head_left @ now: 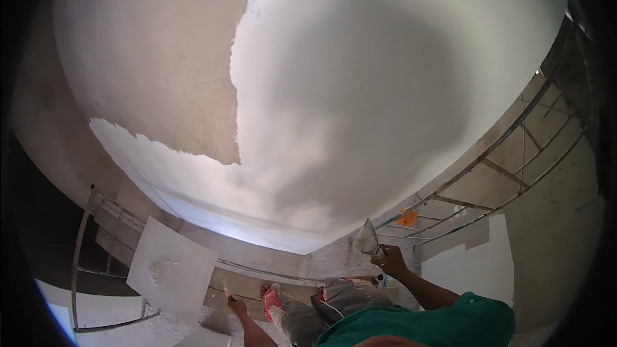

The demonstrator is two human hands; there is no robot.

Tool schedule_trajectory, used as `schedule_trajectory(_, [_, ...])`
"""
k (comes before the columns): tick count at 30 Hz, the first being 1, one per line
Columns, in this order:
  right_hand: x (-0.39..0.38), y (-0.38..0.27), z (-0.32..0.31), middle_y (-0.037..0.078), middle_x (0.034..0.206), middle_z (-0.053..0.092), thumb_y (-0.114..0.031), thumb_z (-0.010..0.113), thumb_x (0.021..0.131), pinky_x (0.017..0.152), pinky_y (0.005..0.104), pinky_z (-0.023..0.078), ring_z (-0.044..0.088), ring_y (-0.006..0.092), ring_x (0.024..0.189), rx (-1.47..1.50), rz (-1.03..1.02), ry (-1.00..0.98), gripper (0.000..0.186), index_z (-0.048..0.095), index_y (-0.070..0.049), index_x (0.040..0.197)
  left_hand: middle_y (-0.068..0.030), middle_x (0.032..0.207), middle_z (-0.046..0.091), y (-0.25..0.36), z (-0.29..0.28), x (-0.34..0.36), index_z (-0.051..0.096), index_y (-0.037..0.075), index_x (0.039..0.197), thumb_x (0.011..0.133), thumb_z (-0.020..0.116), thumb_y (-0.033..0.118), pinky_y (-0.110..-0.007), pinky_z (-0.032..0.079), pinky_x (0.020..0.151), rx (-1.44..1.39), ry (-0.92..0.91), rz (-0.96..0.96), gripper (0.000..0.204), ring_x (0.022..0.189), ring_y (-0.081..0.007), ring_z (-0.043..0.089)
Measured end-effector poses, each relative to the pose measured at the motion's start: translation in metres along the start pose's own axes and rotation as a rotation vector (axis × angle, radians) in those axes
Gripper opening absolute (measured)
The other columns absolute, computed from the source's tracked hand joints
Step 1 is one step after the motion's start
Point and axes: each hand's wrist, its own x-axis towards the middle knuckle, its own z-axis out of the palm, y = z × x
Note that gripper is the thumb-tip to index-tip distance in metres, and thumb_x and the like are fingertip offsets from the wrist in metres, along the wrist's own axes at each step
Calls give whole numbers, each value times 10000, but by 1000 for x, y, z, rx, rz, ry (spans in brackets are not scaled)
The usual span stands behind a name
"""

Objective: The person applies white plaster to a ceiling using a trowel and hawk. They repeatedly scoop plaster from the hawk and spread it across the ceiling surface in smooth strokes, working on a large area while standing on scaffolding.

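Observation:
My right hand is closed around the handle of a putty knife. Its broad, pale-smeared blade points up, just below the curved-looking plastered surface. Lower down, my left hand grips a slim tool with a pale end; its exact kind cannot be made out. Fresh white coating covers much of the surface, and a bare beige patch with ragged edges shows at the upper left. Left of my left hand lies a square white board with a smear of paste on it.
Scaffold planks run beneath my feet, in red-pink footwear. A metal scaffold frame stands at the left. Another ladder-like frame rises along the right, with an orange round thing behind it. Farther right is a partly whitened wall.

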Motion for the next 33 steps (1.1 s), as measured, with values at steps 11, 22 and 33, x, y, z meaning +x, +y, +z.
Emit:
schedule_trajectory(11, [-6, -15, 21, 201, 732, 632, -163, 749, 684, 614, 345, 481, 630, 285, 642, 29, -72, 41, 293, 656, 17, 896, -133, 823, 618, 52, -25, 37, 559, -76, 920, 667, 559, 14, -384, 478, 686, -249, -327, -13, 269, 739, -265, 596])
schedule_trajectory(22, [-17, 35, 25, 169, 695, 641, -136, 707, 651, 588, 353, 485, 634, 240, 607, 107, 40, 104, 269, 646, 30, 854, -160, 1292, 549, 761, -75, 47, 461, 89, 1339, 743, 598, -84, -386, 440, 998, -224, 283, 1653, 636, 1190, -332, 532])
schedule_trajectory(33, [-38, 76, 30, 182, 661, 618, -88, 714, 657, 552, 361, 455, 604, 270, 561, 86, 26, 188, 195, 647, 24, 802, -205, 1139, 627, 966, -110, 99, 523, 119, 1299, 867, 444, 16, -393, 502, 865, -205, 572, 1837, 451, 1033, -355, 617])
